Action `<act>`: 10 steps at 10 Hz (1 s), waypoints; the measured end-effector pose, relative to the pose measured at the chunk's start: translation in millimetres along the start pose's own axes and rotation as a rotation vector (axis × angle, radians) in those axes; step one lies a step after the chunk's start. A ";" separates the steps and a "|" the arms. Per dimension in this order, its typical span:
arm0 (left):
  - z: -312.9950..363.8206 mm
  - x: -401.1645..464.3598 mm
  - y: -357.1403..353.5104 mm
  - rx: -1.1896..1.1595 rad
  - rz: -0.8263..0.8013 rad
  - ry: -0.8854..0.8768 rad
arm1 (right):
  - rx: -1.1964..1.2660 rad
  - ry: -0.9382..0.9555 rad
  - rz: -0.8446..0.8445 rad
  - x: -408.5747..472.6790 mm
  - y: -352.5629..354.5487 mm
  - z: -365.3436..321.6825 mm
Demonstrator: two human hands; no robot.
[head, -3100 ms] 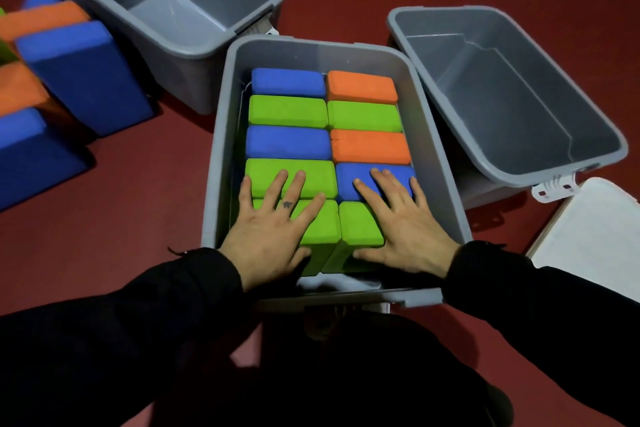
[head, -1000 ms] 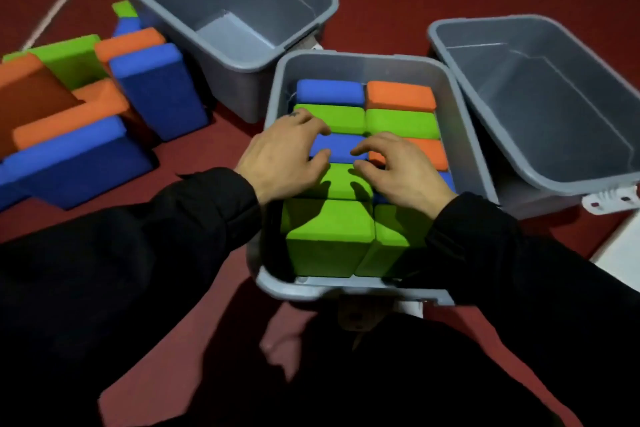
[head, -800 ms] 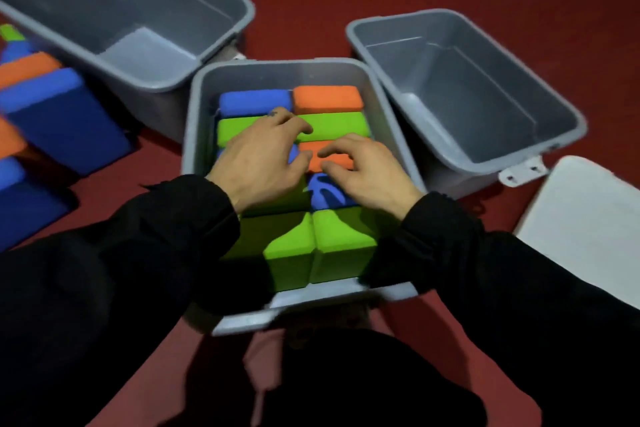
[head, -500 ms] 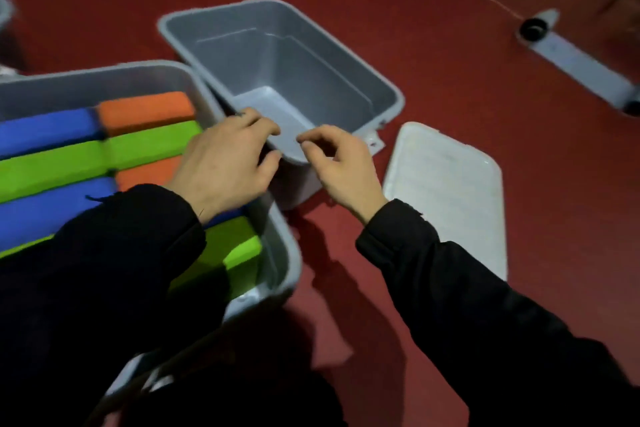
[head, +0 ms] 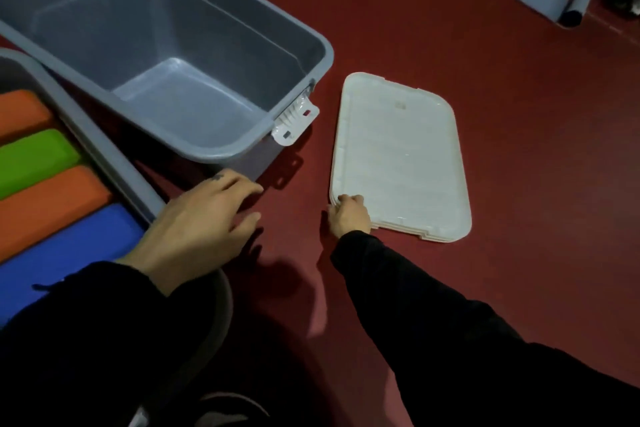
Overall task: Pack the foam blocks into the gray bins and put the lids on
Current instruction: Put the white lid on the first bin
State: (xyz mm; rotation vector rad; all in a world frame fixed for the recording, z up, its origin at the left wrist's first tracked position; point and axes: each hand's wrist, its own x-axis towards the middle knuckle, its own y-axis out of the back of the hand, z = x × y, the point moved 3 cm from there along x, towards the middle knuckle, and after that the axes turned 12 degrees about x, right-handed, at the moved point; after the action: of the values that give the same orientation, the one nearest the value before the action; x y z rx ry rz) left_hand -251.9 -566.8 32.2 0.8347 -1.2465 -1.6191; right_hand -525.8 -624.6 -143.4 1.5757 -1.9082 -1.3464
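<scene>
Right hand (head: 349,215) now off blocks, on lid stack (head: 401,156).

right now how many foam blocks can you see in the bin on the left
4 in the packed bin: an orange block farthest, then a green block, a second orange block, and a blue block nearest. More may be hidden past the frame edge and under the sleeve.

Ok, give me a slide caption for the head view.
Right hand grips the near corner of the stacked white lids beside an empty gray bin; left hand open.
</scene>
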 end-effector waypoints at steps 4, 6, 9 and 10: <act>-1.0 -6.7 4.8 -0.017 0.006 0.008 | 0.118 0.187 0.309 -19.6 47.5 -21.1; -4.4 -34.0 39.1 0.033 0.136 -0.014 | 0.304 0.263 0.678 -77.4 139.4 -70.4; -38.7 -106.7 116.9 0.121 0.338 0.140 | 0.982 0.794 0.882 -208.3 270.9 -170.6; -59.4 -143.6 141.9 0.075 0.383 0.244 | 1.283 0.759 0.530 -169.4 310.2 -158.8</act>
State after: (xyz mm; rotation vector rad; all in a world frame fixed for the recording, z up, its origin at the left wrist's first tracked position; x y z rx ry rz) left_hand -110.6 -466.6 151.7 0.7586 -1.2118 -1.1366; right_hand -533.1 -562.5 238.9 1.3981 -2.3703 0.8132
